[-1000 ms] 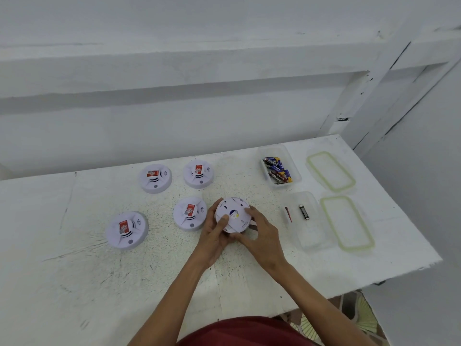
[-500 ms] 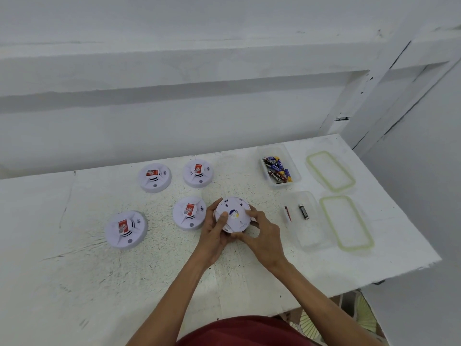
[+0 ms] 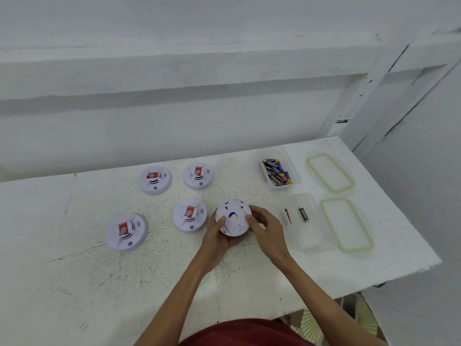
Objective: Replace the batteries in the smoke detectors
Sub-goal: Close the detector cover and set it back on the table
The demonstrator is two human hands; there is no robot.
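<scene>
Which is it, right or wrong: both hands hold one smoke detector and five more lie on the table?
Wrong: the head view shows four other detectors on the table, not five. The left hand and right hand do hold one smoke detector.

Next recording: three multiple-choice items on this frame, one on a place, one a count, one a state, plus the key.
1. Where is the clear plastic tub full of batteries?
A. beyond the nearly empty clear tub
B. left of all detectors
C. on a lid

2. How many round white smoke detectors lie unheld on the white table?
A. two
B. four
C. six

3. The fifth detector is
A. face up on the table
B. back up, gripped by the left hand and right hand
C. inside a tub

Key: 1 A, it stands farther away on the table's right side. 2 B, four show red stickers. 3 B, both hands curl round its rim.
</scene>
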